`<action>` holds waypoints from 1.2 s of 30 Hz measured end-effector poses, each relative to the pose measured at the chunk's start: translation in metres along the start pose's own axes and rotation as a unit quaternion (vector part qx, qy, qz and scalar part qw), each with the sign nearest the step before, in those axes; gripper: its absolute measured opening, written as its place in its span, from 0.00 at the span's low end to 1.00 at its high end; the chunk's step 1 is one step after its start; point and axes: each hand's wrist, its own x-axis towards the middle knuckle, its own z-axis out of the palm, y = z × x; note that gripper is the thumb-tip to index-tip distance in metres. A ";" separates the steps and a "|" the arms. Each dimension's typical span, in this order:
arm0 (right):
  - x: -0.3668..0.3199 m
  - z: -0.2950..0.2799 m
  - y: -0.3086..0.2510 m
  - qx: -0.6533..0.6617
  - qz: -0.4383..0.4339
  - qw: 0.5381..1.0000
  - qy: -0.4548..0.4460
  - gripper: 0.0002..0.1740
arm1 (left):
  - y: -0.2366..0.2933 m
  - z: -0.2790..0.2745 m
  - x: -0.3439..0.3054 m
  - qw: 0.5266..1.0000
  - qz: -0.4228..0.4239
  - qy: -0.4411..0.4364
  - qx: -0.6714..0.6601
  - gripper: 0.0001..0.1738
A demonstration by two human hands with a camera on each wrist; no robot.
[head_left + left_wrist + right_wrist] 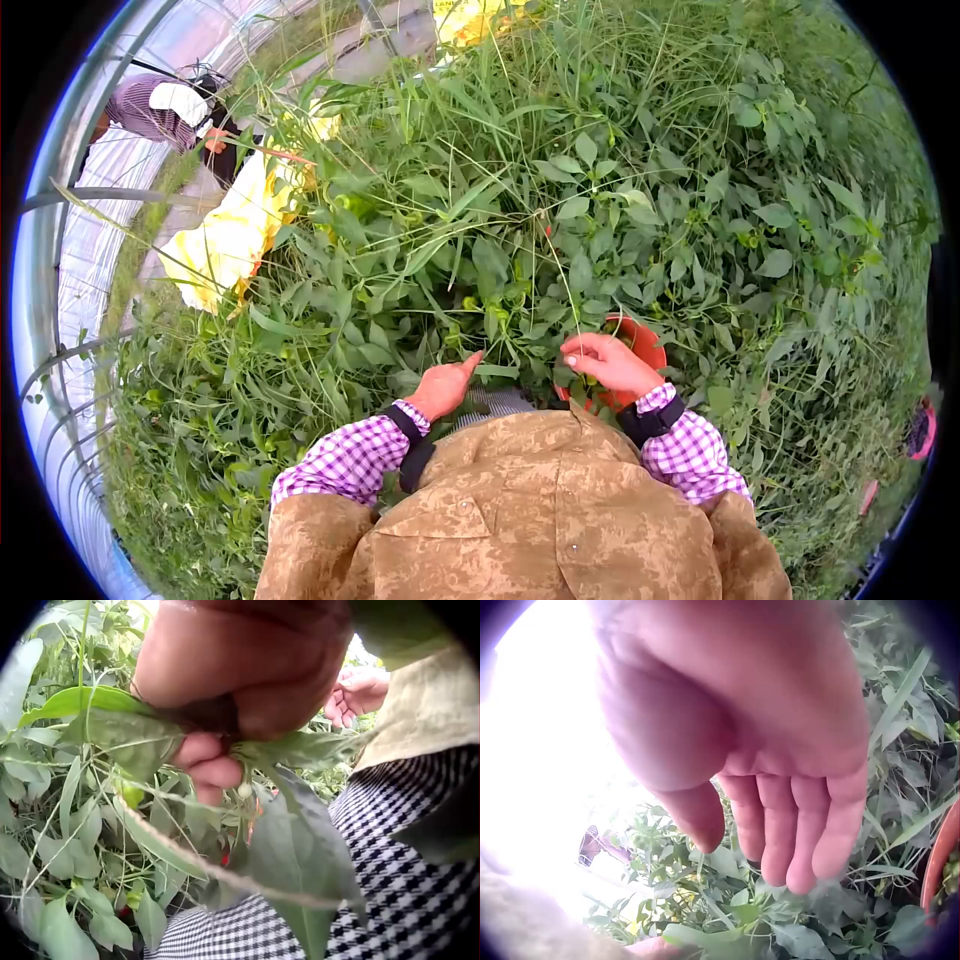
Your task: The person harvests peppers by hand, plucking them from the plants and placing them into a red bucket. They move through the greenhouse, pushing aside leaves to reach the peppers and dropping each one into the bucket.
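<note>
Foliage [300, 847] left of the red bucket [650, 345] should be light, soft and easily torn; from my remote seat I'd pinch it low. Left hand [443, 388] curls round it; right hand [615, 368], beside the bucket, hangs relaxed, holding nothing I see

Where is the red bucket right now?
In the head view, the red bucket is among the green plants, right of centre, partly hidden by the person's right hand.
</note>
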 end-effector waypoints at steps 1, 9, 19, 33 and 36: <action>0.006 0.000 -0.007 -0.016 -0.003 1.000 -0.024 0.18 | 0.004 0.007 0.002 1.000 -0.002 0.000 -0.005 0.37; 0.116 0.036 -0.014 -0.117 -0.202 0.966 0.113 0.11 | 0.060 0.012 0.015 0.996 0.044 -0.004 -0.082 0.35; 0.126 0.068 0.042 -0.541 -0.099 0.832 -0.069 0.20 | 0.024 -0.076 0.037 0.992 0.045 0.039 -0.107 0.21; 0.120 0.053 0.023 -0.442 -0.093 0.889 -0.069 0.15 | -0.088 -0.229 0.078 0.901 -0.135 0.205 0.358 0.35; 0.125 0.058 0.015 -0.422 -0.115 0.898 -0.044 0.14 | -0.085 -0.222 0.023 0.908 -0.131 0.167 0.361 0.21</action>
